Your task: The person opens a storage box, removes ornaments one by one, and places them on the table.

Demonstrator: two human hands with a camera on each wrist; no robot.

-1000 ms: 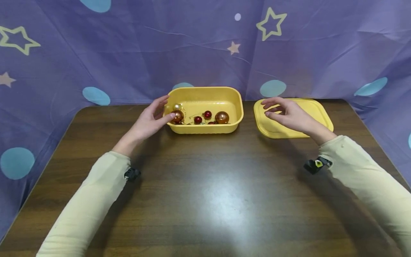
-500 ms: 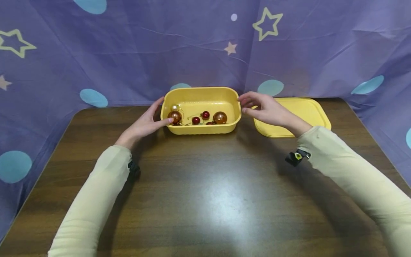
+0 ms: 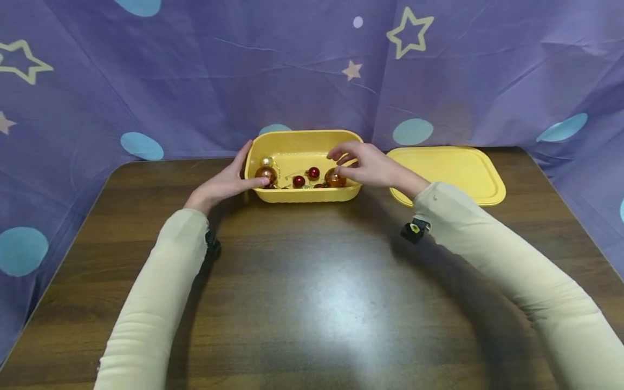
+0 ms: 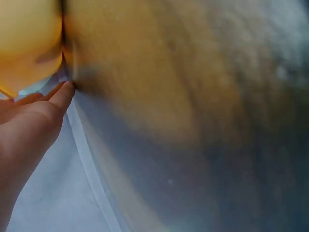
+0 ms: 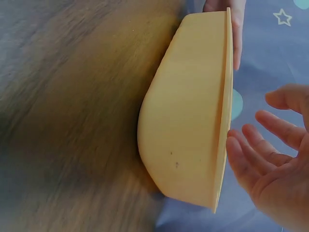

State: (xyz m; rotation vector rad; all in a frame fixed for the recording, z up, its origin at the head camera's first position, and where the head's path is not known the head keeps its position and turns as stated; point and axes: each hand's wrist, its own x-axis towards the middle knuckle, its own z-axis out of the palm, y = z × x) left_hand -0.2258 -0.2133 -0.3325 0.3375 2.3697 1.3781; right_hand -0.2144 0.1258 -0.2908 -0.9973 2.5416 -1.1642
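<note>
A yellow plastic container [image 3: 304, 196] stands at the back of the table. Inside lie Christmas baubles: a large amber bauble [image 3: 265, 173] at the left, another amber bauble [image 3: 335, 180] at the right, several small red baubles [image 3: 313, 173], and a small pale gold bauble [image 3: 266, 161]. My left hand [image 3: 221, 187] holds the container's left end, thumb over the rim and fingers along the outside. Above the right end hovers my right hand [image 3: 368, 165], fingers loosely bent and holding nothing, the thumb overlapping the right amber bauble. In the right wrist view its fingertips are right by the container's rim.
The yellow lid [image 3: 455, 170] lies flat to the right of the container, partly behind my right wrist. A purple cloth [image 3: 302, 65] with stars and dots hangs right behind the brown wooden table [image 3: 273, 281].
My right hand has moved left, from over the lid, past the container's right edge to above its inside. My left hand stays at the left end, its thumb slightly farther over the rim.
</note>
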